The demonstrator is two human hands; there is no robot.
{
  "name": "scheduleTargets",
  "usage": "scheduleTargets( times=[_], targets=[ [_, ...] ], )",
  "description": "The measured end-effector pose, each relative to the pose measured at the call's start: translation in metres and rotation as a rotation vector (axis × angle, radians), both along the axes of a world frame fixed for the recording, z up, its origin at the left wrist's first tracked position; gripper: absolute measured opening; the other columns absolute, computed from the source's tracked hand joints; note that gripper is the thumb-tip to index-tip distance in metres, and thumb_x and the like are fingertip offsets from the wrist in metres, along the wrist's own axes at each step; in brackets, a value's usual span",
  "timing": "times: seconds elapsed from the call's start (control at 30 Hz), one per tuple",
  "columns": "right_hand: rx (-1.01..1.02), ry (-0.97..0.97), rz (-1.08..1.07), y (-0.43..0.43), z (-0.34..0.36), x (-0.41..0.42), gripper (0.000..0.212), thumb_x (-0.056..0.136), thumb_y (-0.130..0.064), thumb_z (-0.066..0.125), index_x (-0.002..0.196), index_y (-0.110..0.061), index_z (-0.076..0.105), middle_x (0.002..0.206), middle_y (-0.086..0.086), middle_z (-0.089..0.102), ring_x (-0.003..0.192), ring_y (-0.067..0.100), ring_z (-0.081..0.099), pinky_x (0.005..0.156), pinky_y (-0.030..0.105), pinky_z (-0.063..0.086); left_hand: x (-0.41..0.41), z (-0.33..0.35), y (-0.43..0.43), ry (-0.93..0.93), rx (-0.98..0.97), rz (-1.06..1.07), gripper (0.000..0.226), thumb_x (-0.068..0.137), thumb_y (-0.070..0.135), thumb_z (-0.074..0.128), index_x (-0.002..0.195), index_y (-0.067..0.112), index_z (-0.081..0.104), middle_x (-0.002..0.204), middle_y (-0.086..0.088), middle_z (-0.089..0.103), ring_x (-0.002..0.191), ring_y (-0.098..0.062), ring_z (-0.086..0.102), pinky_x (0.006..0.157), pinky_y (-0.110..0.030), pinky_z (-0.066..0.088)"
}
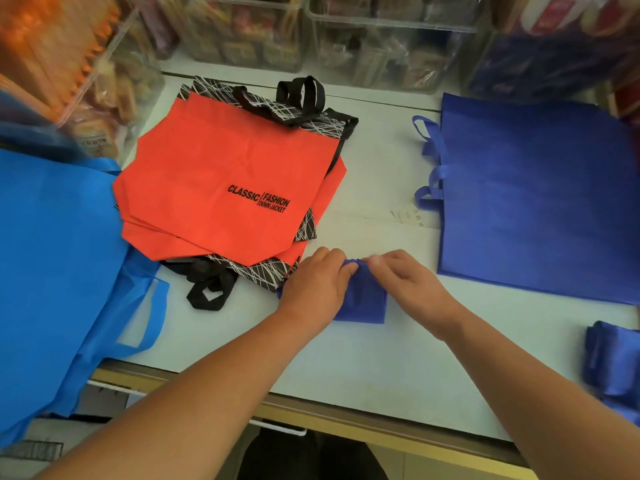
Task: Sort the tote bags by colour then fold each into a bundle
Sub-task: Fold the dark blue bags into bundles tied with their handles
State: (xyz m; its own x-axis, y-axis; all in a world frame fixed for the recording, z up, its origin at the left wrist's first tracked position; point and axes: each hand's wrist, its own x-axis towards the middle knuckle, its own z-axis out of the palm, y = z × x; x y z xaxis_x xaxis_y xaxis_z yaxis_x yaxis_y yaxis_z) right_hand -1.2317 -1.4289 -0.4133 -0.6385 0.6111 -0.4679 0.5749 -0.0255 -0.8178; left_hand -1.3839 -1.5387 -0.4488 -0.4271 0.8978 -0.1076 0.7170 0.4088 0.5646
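Since the folded blue tote (367,303), lying on the white table (381,358) just beside the red bags (225,174), is judged light, soft and springy, it is pinned under the curled left hand (315,289) and pinched at its upper edge by the fingertips (375,261) of the right hand (405,278).

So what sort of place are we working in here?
Probably a shop or its stockroom: clear bins of packaged snacks line the back of the counter, with red bags and blue bags laid out on it.
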Motion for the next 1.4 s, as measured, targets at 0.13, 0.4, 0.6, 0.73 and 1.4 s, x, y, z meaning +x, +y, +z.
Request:
scheduleTargets(
  times=[0.13,0.4,0.6,0.73,1.4],
  targets=[
    [0.227,0.0,-0.063,-0.012,-0.019,0.001,0.016,0.098,-0.029,0.067,0.112,-0.031,0.075,0.106,-0.011,0.061,0.097,-0.002,0.06,0.081,0.008,0.043,0.0,0.0,0.009,0.02,-0.027,0.051,0.04,0.098,0.053,0.047,0.109,0.017,0.06,0.104,-0.003,0.06,0.094,-0.029,0.06,0.07,-0.047,0.052],
    [0.277,-0.109,-0.155,-0.012,-0.022,-0.006,0.02,0.09,-0.044,0.074,0.108,-0.035,0.073,0.103,-0.009,0.056,0.084,0.004,0.061,0.075,0.016,0.047,0.002,-0.014,-0.024,0.311,-0.066,-0.284,0.059,0.109,0.042,0.02,0.158,0.015,0.036,0.163,0.001,0.038,0.151,-0.02,0.034,0.118,-0.047,0.039],
    [0.31,-0.405,-0.076,-0.02,-0.01,-0.018,0.041,0.093,-0.065,0.056,0.122,-0.035,0.059,0.105,-0.009,0.067,0.089,0.012,0.062,0.071,0.028,0.047,0.007,-0.024,-0.029,0.339,-0.109,-0.248,0.06,0.109,0.042,0.021,0.163,0.018,0.023,0.169,0.002,0.024,0.157,-0.019,0.019,0.123,-0.049,0.029],
    [0.083,-0.269,-0.242,-0.029,0.002,-0.02,0.026,0.094,-0.051,0.065,0.104,-0.028,0.056,0.096,-0.005,0.063,0.083,0.013,0.06,0.064,0.027,0.045,0.015,-0.011,-0.035,0.301,-0.15,-0.229,0.06,0.108,0.046,0.021,0.163,0.025,0.022,0.169,0.009,0.023,0.156,-0.021,0.022,0.112,-0.053,0.039],
    [0.249,0.023,-0.141,-0.031,0.26,0.089,0.03,0.08,-0.031,0.085,0.105,-0.031,0.067,0.088,-0.017,0.067,0.072,0.003,0.061,0.068,0.019,0.045,0.09,0.25,-0.029,-0.507,-0.022,-0.17,0.016,0.105,0.045,0.047,0.113,0.033,0.055,0.098,0.002,0.067,0.09,-0.02,0.063,0.084,-0.045,0.052]
  ],
)
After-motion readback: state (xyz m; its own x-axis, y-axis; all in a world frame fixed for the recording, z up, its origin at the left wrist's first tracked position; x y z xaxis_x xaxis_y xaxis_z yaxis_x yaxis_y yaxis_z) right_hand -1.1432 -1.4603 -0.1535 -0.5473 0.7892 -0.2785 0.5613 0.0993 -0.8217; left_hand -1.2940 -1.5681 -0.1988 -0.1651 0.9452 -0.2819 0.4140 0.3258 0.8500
